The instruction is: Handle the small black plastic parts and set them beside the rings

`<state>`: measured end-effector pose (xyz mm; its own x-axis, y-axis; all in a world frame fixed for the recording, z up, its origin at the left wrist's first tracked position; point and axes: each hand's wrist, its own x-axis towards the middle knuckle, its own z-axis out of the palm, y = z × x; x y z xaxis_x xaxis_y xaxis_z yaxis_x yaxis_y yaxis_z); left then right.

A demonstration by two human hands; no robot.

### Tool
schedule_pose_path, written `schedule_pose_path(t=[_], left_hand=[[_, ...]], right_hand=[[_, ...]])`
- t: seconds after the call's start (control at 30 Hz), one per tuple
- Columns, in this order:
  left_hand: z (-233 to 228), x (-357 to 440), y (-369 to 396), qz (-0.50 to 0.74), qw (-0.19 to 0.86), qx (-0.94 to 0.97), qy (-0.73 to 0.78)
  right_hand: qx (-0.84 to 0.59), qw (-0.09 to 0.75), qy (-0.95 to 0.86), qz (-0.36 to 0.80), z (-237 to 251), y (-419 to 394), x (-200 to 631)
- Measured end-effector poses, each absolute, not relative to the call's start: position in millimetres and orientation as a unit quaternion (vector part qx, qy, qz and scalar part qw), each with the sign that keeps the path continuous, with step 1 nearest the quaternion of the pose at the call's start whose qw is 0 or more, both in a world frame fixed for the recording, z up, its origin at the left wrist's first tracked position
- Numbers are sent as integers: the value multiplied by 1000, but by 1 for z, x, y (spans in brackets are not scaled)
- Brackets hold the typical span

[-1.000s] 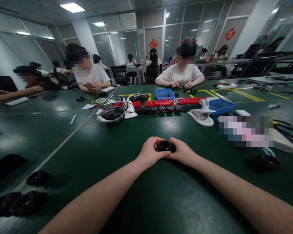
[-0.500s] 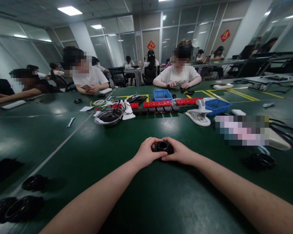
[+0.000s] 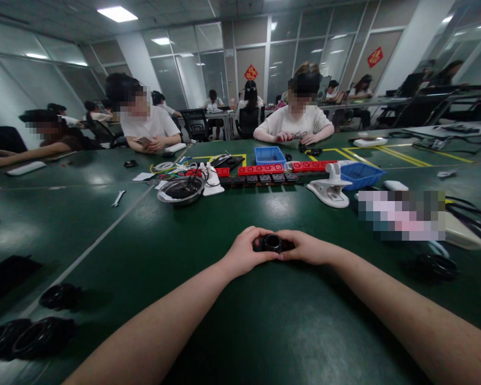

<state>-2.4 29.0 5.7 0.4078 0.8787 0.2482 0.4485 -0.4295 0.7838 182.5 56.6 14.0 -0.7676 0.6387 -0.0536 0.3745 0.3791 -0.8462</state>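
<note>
Head camera shows us holding a small black ring-shaped part (image 3: 272, 243) between both hands, low over the green table (image 3: 264, 321), straight ahead and at arm's reach. Our left hand (image 3: 246, 251) is curled around the part's left side, fingers closed on it from above and thumb tucked against it. Our right hand (image 3: 309, 248) grips the right side, but compared with half a second ago it lies flatter, with the wrist dropped and the fingers stretched along the part instead of arched over it. The part itself sits in nearly the same spot between the hands; its round opening faces up at us. We judge this as a small turning or pressing motion on the part, with the right hand rolled and the left bracing, so the work on this piece seems to be in progress rather than finished.

Around us little differs. A metal bowl (image 3: 180, 190) with cables in it stands well beyond our hands to the left, a white clamp-like stand (image 3: 330, 188) to the right, and red power strips (image 3: 260, 169) lie between them. More black ring parts (image 3: 40, 334) rest at the near left edge. Other people sit across the table, their hands busy with their own items.
</note>
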Motion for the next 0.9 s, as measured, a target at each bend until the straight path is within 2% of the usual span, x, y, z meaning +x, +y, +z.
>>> schedule_pose_path(t=[0.6,0.77,0.9], left_hand=[[8,0,26,345,329,760,442],[8,1,25,342,314,758,459],[6,3,24,353,301,745,480]], right_hand=[[-336,148,-805,465,14,56,180],[-370,177,-779,473,12,53,177],[-435,208,-769,421,6,49,170]])
